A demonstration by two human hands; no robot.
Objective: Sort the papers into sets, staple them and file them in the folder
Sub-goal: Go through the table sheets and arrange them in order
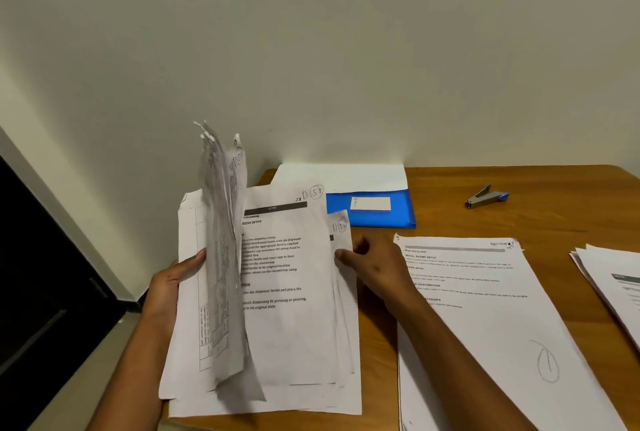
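A thick stack of printed papers [287, 292] lies at the desk's left edge, its left part overhanging. My left hand [173, 288] grips the stack's left side, thumb on top, with several sheets [221, 240] raised upright and blurred. The top flat sheet is marked "S-8"; a sheet marked "S-4" shows under it. My right hand [374, 264] pinches the right edge of those sheets. A blue folder [374, 214] with a white label lies behind, a white sheet [343, 176] on its far part. A stapler [486, 196] sits at the back right.
On the wooden desk [450, 219], one sorted paper set [485, 320] lies right of my right arm, and another pile [616, 285] shows at the right edge. A plain wall stands behind the desk. A dark door or cabinet [41, 292] is at the left.
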